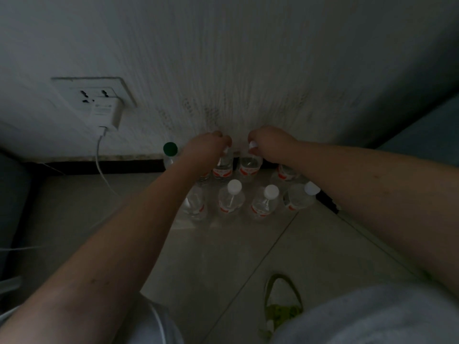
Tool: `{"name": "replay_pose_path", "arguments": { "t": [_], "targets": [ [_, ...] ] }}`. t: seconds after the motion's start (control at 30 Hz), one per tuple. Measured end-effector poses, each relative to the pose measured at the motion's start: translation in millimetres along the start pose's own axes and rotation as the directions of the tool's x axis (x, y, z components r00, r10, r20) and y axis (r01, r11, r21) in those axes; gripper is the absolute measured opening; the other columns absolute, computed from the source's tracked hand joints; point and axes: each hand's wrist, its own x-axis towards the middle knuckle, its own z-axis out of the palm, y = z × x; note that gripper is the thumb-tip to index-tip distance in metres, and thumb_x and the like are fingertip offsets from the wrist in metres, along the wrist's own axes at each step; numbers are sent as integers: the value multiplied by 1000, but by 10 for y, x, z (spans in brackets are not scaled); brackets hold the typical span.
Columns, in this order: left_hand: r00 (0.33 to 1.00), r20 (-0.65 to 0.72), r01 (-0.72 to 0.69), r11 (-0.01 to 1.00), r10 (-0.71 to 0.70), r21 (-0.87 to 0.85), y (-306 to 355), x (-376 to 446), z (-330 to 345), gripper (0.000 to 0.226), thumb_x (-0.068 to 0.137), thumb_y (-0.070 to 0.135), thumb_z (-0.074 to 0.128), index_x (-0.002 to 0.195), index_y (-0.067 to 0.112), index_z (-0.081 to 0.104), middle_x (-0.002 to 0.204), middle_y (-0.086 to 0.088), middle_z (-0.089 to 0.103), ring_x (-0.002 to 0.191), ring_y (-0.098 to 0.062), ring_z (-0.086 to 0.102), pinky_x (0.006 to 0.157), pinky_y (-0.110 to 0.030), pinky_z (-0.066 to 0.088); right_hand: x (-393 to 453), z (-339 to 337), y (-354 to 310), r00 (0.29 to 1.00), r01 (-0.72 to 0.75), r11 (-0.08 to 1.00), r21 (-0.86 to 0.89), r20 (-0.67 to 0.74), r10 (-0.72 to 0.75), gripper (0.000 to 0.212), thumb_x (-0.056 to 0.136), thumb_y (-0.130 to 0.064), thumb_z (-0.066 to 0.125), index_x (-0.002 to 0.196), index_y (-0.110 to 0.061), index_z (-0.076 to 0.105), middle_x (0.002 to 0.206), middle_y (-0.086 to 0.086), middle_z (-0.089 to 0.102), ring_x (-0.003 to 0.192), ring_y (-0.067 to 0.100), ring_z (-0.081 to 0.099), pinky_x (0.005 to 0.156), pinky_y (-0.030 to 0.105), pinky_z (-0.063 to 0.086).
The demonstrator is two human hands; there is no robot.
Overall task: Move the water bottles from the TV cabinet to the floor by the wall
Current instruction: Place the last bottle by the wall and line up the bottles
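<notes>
Several clear water bottles with white caps and red labels stand on the tiled floor against the wall, in two rows. My left hand (208, 146) grips the cap of a back-row bottle (222, 167). Beside it, my right hand (269, 145) pinches the white cap of the neighbouring back-row bottle (249, 167). Both bottles are upright, close to the skirting. In the front row stand a capped bottle (231, 198), a second one (265, 203) and a third, tilted-looking one (299, 197). A green-capped bottle (170, 151) stands at the left end.
A wall socket (92, 91) with a white charger (105, 112) and its hanging cable (101, 167) lies left of the bottles. A dark skirting board (87, 167) runs along the wall. A green bag (283, 309) lies on the floor near my knees.
</notes>
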Motion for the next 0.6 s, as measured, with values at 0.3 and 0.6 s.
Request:
{"name": "replay_pose_path", "arguments": {
  "t": [0.3, 0.6],
  "targets": [
    [998, 62, -30, 999, 32, -30, -29, -29, -63, 48, 91, 23, 57, 137, 23, 45, 127, -12, 52, 111, -31, 53, 92, -39, 46, 74, 46, -196, 1000, 3, 1000, -18, -30, -3, 30, 91, -20, 55, 117, -4, 59, 117, 19, 58, 108, 31, 55, 75, 25, 34],
    [999, -7, 44, 984, -44, 175, -374, -204, -270, 60, 80, 34, 72, 133, 15, 49, 124, -16, 55, 114, -34, 52, 91, -41, 42, 116, 8, -230, 998, -42, 999, 33, 45, 41, 27, 89, -10, 57, 112, 4, 61, 118, 24, 58, 108, 33, 57, 86, 30, 43]
  ]
}}
